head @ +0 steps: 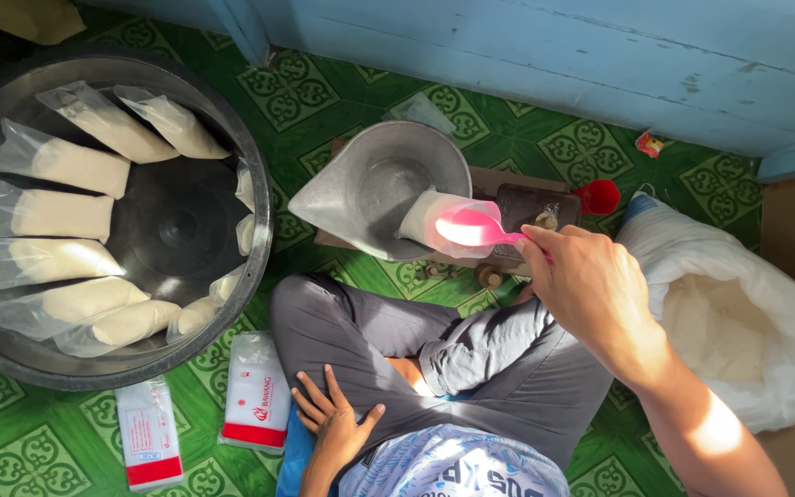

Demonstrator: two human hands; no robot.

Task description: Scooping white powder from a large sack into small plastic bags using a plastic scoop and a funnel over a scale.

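My right hand [591, 285] grips a pink scoop [474, 225] and holds it over a clear plastic bag of white powder [427, 219]. That bag stands in the metal pan of a weighing scale [374, 189]. My left hand [333, 421] rests open and flat on my lap, next to my grey trouser leg. To my right lies a large open white sack [738, 322] of the same white powder.
A big dark metal basin [177, 230] at the left holds several filled plastic bags [57, 161] around its wall. Two packs of empty bags [255, 391] lie on the green patterned floor. A blue wooden wall [600, 55] runs along the back; a red lid [598, 196] sits by the scale.
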